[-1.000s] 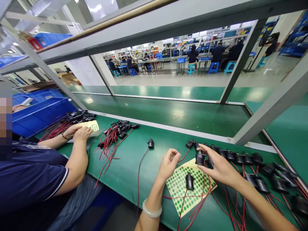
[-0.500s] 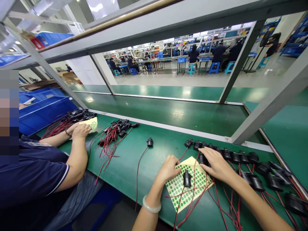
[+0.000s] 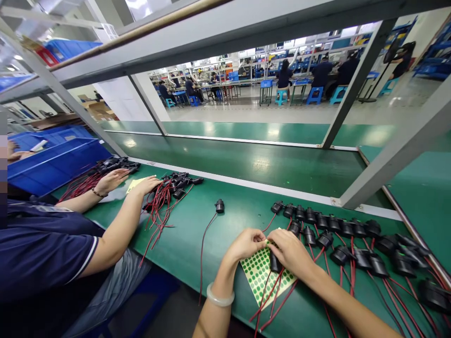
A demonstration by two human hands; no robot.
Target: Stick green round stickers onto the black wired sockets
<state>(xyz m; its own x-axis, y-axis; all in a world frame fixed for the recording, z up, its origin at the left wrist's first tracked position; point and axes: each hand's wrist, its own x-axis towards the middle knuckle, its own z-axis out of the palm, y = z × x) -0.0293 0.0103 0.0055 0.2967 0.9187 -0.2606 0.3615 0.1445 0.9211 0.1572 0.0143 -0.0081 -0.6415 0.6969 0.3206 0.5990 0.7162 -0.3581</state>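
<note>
My left hand (image 3: 246,244) and right hand (image 3: 291,251) meet above the dotted sheet (image 3: 257,274).
Fingertips are bent close together at its far side; whether they grip something, I cannot tell. One black part (image 3: 275,265) lies on the sheet, partly hidden by my right hand.

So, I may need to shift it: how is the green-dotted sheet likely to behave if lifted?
The green-dotted sheet looks paper-thin, so it would probably feel light and floppy. The rounded black part resting on it would likely slide or roll off if the sheet tilted. The thin, slack red wires crossing it might drag along.
</note>
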